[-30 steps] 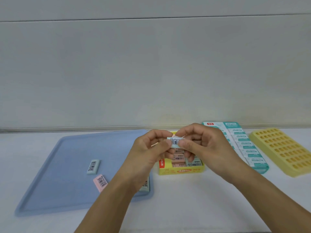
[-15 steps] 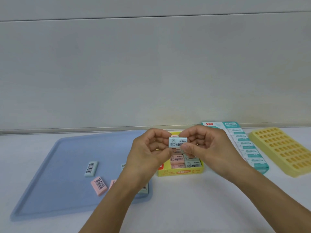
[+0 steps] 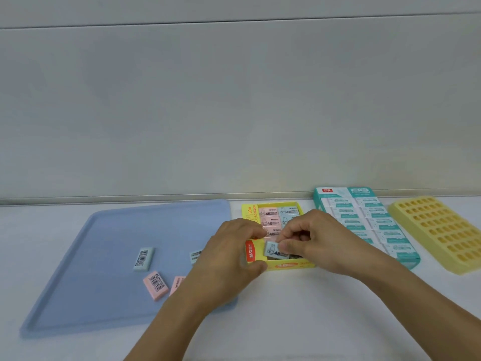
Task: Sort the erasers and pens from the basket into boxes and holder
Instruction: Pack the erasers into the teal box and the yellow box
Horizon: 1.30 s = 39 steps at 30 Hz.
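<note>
While your right hand (image 3: 316,242) pinches the blue eraser (image 3: 273,250) over the yellow box (image 3: 286,265), tilt it flat into the near gap. Left hand (image 3: 234,252), thumb and fingers curled on the box edge, steadies; seat it label up.

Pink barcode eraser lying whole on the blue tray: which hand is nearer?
Left. The left hand grips the yellow cardboard box just right of the pink rectangular eraser; the right hand is farther right, over the box, pinching a light-blue eraser.
</note>
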{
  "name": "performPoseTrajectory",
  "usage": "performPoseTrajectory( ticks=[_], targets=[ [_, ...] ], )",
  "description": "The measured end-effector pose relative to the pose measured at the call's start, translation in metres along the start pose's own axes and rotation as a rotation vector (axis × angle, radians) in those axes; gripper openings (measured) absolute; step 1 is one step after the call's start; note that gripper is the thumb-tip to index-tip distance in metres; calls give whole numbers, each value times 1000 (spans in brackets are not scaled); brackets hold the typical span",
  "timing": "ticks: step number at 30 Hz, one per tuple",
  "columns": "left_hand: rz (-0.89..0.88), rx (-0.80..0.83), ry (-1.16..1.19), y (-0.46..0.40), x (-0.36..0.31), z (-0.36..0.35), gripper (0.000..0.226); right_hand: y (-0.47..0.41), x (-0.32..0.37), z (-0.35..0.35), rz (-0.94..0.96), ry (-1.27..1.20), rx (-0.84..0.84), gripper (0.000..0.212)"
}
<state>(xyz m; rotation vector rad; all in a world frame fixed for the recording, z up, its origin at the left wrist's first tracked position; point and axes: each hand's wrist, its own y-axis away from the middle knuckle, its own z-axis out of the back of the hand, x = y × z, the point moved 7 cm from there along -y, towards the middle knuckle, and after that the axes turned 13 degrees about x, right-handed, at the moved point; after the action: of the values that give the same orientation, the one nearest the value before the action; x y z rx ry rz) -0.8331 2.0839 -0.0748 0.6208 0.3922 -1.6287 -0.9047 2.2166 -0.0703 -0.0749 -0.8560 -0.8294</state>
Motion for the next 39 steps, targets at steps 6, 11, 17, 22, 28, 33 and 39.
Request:
performPoseTrajectory(
  ticks=[6,11,17,22,28,33,39],
  targets=[
    [-3,4,-28,1,1,-1,48,-5,5,3,-58,159,97,6],
    [3,11,-53,0,4,-2,49,-13,13,4,-70,252,134,5],
    [-13,-7,-51,-2,5,-3,47,-15,17,-1,-50,376,77,5],
    [-50,-18,-107,-2,5,-4,39,-14,17,-2,-69,415,68,6],
    [-53,-40,-557,-2,-9,-9,38,-1,14,-7,36,493,41,12],
    [-31,44,-668,-6,-11,-9,41,16,14,-10,141,489,156,30],
    [-93,101,-616,-5,-14,-15,44,21,9,-1,144,558,13,34]
  ],
)
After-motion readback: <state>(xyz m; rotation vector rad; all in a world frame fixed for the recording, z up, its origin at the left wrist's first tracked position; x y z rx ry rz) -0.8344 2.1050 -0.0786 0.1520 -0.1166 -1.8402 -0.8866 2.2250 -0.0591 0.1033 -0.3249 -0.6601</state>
